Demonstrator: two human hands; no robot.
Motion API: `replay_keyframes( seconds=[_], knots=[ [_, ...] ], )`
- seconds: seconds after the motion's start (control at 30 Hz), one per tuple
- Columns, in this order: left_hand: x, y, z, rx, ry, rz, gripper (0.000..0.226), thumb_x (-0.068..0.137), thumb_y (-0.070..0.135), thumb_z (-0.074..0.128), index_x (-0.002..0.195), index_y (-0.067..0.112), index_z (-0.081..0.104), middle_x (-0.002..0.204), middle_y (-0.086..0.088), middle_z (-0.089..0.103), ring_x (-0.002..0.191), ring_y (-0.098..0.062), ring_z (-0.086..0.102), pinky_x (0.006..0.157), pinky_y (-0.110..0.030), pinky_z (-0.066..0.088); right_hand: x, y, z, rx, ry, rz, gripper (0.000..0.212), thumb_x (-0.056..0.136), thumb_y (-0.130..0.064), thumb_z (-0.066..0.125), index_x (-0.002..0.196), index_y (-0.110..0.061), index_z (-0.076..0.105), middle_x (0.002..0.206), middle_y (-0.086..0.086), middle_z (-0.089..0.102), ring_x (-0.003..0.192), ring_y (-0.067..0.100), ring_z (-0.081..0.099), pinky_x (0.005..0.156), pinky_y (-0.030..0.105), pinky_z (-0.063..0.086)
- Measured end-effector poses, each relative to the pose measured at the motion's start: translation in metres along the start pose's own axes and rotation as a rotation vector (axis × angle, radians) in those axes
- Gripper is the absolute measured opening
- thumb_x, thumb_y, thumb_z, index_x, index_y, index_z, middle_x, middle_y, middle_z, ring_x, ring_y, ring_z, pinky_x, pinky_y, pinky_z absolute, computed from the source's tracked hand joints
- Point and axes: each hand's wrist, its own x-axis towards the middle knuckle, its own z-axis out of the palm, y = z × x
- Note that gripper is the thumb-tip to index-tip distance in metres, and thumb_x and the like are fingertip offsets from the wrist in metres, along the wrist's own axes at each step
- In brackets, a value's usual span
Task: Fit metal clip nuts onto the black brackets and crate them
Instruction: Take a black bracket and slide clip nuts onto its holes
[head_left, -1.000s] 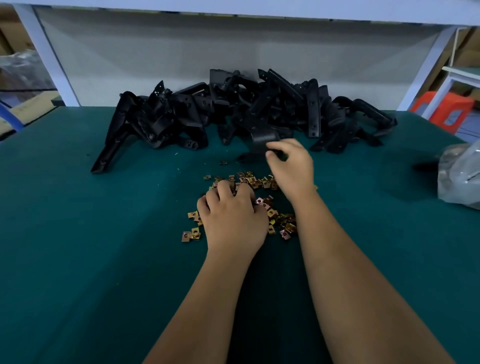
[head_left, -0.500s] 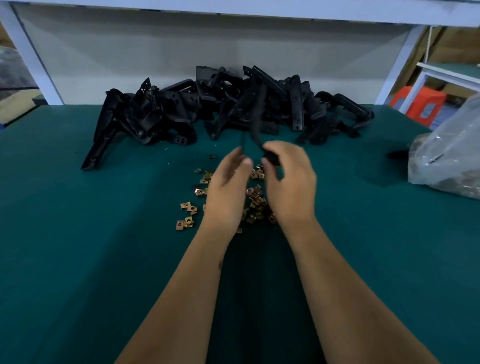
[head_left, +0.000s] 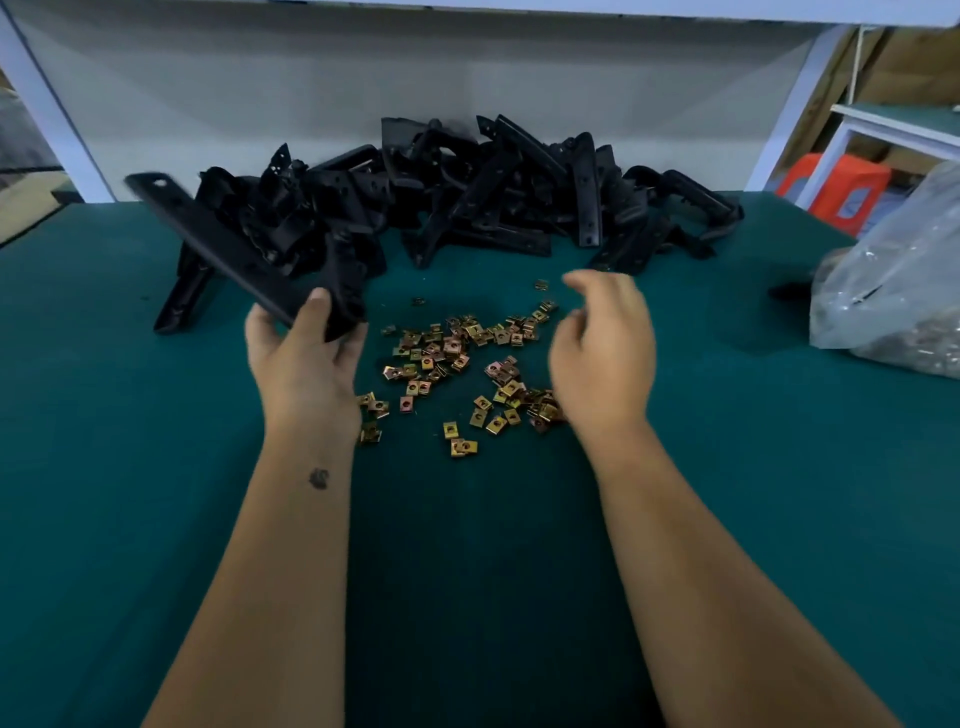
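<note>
My left hand (head_left: 304, 358) grips the near end of a long black bracket (head_left: 228, 249), thumb on top; the bracket slants up and to the left over the table. My right hand (head_left: 602, 353) hovers with loosely curled fingers over the right side of a scatter of several brass-coloured clip nuts (head_left: 457, 364) and holds nothing that I can see. A heap of black brackets (head_left: 467, 202) lies along the back of the green table (head_left: 130, 467).
A clear plastic bag (head_left: 898, 291) with small metal parts lies at the table's right edge. A white frame post (head_left: 57, 119) rises at the back left. An orange stool (head_left: 841, 187) stands beyond the table on the right.
The bracket passed from my right hand to my left, which swung it out to the left. My right hand let go and moved right, over the clip nuts.
</note>
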Motion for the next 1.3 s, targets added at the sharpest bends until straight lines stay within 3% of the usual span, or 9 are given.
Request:
replay_keyframes(
  seconds=[0.07,0.17,0.27,0.37,0.6,0.9,1.07,1.17,1.3],
  knots=[
    [0.002,-0.001,-0.002,-0.051,0.033,-0.027,0.011,0.099,0.009,0.058,0.105,0.016,0.053,0.117,-0.006,0.067,0.096,-0.015,0.073,0.076,-0.027,0.058,0.01,0.022,-0.008,-0.153,-0.035,0.206,0.032,0.088,-0.008,0.052,0.117,-0.008,0.066,0.115,0.012,0.059,0.109,0.032,0.053,0.085,0.038,0.042],
    [-0.003,-0.01,0.005,-0.058,-0.02,-0.076,0.014,0.098,0.008,0.059,0.11,0.013,0.053,0.119,-0.009,0.066,0.098,-0.017,0.072,0.076,-0.028,0.059,0.014,0.037,-0.012,-0.346,-0.282,0.392,0.026,0.087,-0.023,0.056,0.105,-0.009,0.068,0.109,0.011,0.06,0.106,0.034,0.05,0.08,0.037,0.042],
    [-0.014,-0.023,0.017,-0.104,-0.134,-0.183,0.028,0.096,0.005,0.059,0.123,0.012,0.053,0.123,-0.012,0.064,0.098,-0.018,0.073,0.079,-0.03,0.059,0.01,0.033,-0.005,-0.331,-0.39,0.297,0.019,0.09,-0.016,0.055,0.098,-0.012,0.072,0.105,0.01,0.064,0.104,0.033,0.055,0.073,0.034,0.048],
    [-0.025,-0.034,0.028,-0.173,-0.214,-0.289,0.039,0.096,0.001,0.057,0.133,0.012,0.048,0.125,-0.017,0.063,0.096,-0.022,0.073,0.076,-0.031,0.059,0.008,0.026,-0.001,-0.279,-0.408,0.198,0.022,0.092,-0.009,0.054,0.103,-0.016,0.072,0.111,0.008,0.062,0.11,0.03,0.054,0.078,0.036,0.05],
    [-0.032,-0.042,0.032,-0.029,-0.316,-0.29,0.049,0.098,-0.004,0.053,0.142,0.013,0.044,0.136,-0.017,0.057,0.11,-0.026,0.067,0.075,-0.033,0.06,0.007,0.021,0.001,-0.215,-0.495,0.172,0.027,0.092,-0.03,0.062,0.117,-0.023,0.071,0.12,0.006,0.059,0.115,0.027,0.054,0.093,0.041,0.049],
    [-0.028,-0.04,0.031,-0.009,-0.289,-0.297,0.046,0.097,-0.007,0.051,0.14,0.011,0.045,0.132,-0.018,0.058,0.109,-0.028,0.067,0.075,-0.034,0.061,0.006,0.02,0.003,-0.133,-0.533,0.099,0.014,0.089,-0.029,0.068,0.101,-0.03,0.075,0.105,0.002,0.06,0.106,0.025,0.054,0.089,0.041,0.048],
    [-0.021,-0.033,0.025,-0.062,-0.232,-0.28,0.03,0.097,-0.007,0.052,0.121,0.01,0.054,0.121,-0.017,0.064,0.097,-0.025,0.071,0.072,-0.035,0.06,0.007,0.022,0.003,-0.029,-0.318,0.351,0.004,0.093,-0.023,0.063,0.097,-0.021,0.065,0.088,-0.007,0.063,0.089,0.019,0.062,0.073,0.034,0.053],
    [-0.016,-0.027,0.022,-0.045,-0.188,-0.246,0.017,0.097,-0.006,0.051,0.106,0.008,0.054,0.118,-0.017,0.065,0.095,-0.024,0.071,0.071,-0.033,0.06,0.006,0.022,0.004,-0.036,-0.297,0.368,0.009,0.095,-0.02,0.06,0.103,-0.019,0.063,0.094,-0.005,0.064,0.092,0.02,0.061,0.071,0.031,0.049],
    [-0.009,-0.019,0.016,-0.068,-0.08,-0.212,0.017,0.099,-0.006,0.047,0.104,0.009,0.052,0.123,-0.018,0.062,0.099,-0.027,0.068,0.067,-0.032,0.06,0.006,0.014,0.005,-0.066,-0.312,0.172,0.03,0.096,-0.008,0.053,0.119,-0.018,0.068,0.115,0.001,0.061,0.109,0.022,0.057,0.082,0.031,0.047]
  ],
)
